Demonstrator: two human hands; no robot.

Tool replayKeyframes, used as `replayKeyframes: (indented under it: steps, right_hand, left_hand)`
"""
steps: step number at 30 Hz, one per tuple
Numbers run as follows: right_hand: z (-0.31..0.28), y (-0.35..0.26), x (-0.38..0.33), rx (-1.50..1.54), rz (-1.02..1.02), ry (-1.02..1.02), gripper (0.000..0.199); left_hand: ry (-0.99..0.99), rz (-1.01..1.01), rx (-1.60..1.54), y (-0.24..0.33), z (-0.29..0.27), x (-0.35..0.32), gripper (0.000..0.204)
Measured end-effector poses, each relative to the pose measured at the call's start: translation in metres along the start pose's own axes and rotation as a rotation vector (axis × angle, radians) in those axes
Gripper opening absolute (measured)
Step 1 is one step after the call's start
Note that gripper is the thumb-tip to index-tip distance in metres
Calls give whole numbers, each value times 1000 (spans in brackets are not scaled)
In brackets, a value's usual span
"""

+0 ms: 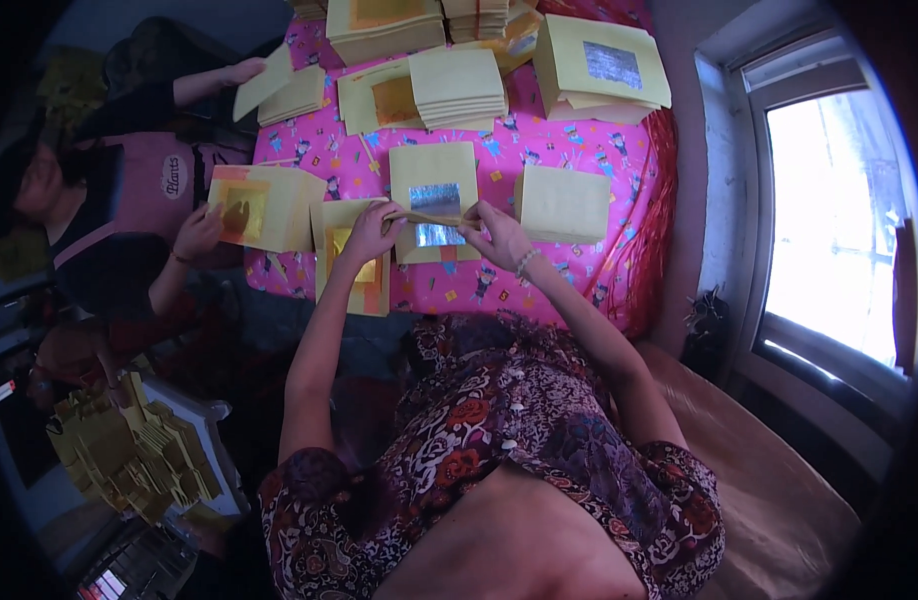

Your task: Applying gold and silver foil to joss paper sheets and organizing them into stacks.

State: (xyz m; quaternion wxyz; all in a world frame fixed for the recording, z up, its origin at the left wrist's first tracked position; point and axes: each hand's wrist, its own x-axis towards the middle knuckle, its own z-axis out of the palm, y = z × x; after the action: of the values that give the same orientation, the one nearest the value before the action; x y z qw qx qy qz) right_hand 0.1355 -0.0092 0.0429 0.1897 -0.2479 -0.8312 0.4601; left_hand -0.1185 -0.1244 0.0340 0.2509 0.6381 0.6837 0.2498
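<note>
My left hand and my right hand together pinch a folded strip of yellow paper, one at each end, held level above the table. Right under it lies a stack of yellow sheets with a silver foil square. Below my left hand sits a stack of yellow sheets with a gold foil square. A plain yellow stack rests to the right of my right hand. All lie on a table covered with a pink patterned cloth.
A co-worker at the left presses a hand on a gold-foil stack; the other hand is by a further stack. More yellow stacks fill the far end. Folded papers fill a box lower left. A window is right.
</note>
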Motion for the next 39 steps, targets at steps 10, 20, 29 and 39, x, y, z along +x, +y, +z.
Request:
replayKeyframes:
  steps: [10,20,29,39]
  right_hand:
    - [28,26,37,-58,247,259,24]
    - [37,50,71,-181,349,415,33]
    - [34,44,78,-204,523,296,35]
    - [33,44,82,-244,597,271,36]
  left_hand:
    - [204,-292,-241,-21,8,29,31]
    - [334,-404,-36,-28,24,55,36]
    - [371,-475,16,-31,31,61,36]
    - [344,-540,-2,-31,32,66,34]
